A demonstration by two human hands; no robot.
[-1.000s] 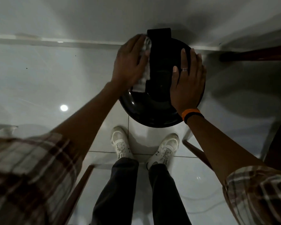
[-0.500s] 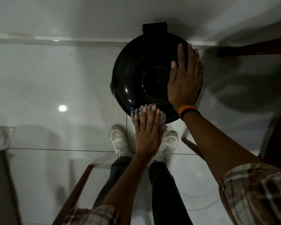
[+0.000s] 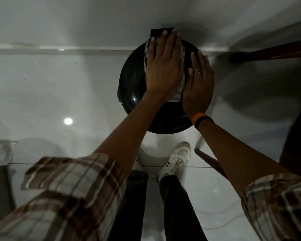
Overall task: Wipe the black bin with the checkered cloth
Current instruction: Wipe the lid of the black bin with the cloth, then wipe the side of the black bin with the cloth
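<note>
The round black bin (image 3: 131,87) stands on the tiled floor against the wall, seen from above with its glossy lid up. My left hand (image 3: 164,66) lies flat on the lid's far middle, pressing the checkered cloth (image 3: 178,93) under its palm; the cloth's edges show around the fingers and below the wrist. My right hand (image 3: 197,84) rests flat on the lid's right side, fingers together, a ring on one finger and an orange band at the wrist. Most of the cloth is hidden by my left hand.
My white shoes (image 3: 176,160) stand just before the bin. Dark wooden furniture legs (image 3: 271,52) reach in at the upper right and another leg (image 3: 210,161) at the right of my feet. A white object (image 3: 0,153) sits at the left edge.
My left hand has carried the cloth from the lid's near edge up across the middle to the far side. My right hand stays flat on the lid's right side.
</note>
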